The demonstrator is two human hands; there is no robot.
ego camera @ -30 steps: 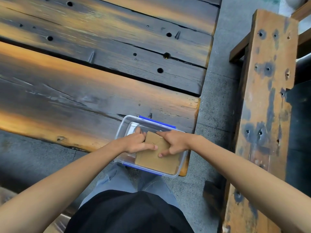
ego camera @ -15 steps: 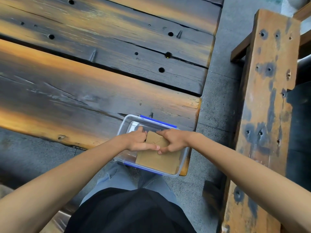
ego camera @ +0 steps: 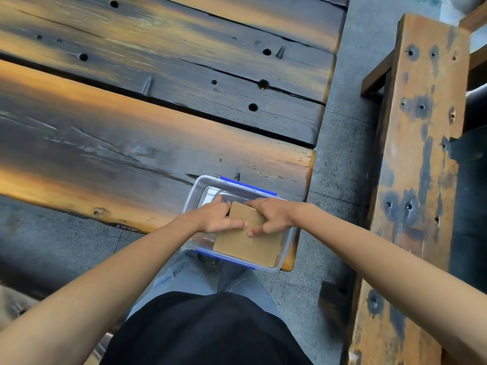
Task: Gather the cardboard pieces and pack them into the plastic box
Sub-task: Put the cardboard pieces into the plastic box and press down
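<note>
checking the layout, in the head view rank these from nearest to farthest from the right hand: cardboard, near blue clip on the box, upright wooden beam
1. cardboard: under the right hand, touching it.
2. near blue clip: on the box's front edge, toward the person.
3. upright wooden beam: far off to the right, across the floor.

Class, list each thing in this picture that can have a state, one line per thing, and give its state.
plastic box: open, no lid on, at the table's near corner.
cardboard: inside the box, lying flat.
left hand: pressing on the cardboard.
right hand: pressing on the cardboard.
wooden table: bare apart from the box.
</note>
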